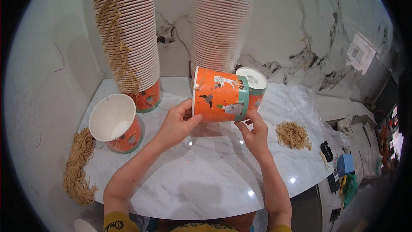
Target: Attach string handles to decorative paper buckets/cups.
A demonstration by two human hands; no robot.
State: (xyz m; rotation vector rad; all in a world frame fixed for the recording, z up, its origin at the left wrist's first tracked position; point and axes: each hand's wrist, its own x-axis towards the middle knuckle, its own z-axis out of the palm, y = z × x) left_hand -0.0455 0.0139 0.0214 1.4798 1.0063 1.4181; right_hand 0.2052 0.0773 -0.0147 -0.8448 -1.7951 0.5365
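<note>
Orange paper bucket (219, 96) held on its side over marble worktop (180, 184), rim to L, green-banded base to R. L hand (178, 122): grip pinching rim end, thumb on near side. R hand (254, 135): grip pinching base's lower edge. Upturned bucket (253, 78) just behind, R. Open bucket (113, 120) upright on L, nr tall stack (133, 34). Tan cord pile (294, 135) R of R hand.

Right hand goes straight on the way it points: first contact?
The held orange paper bucket: the right hand is at its green-banded end. Beyond that, possibly the upturned bucket behind, though depth is unclear.
</note>
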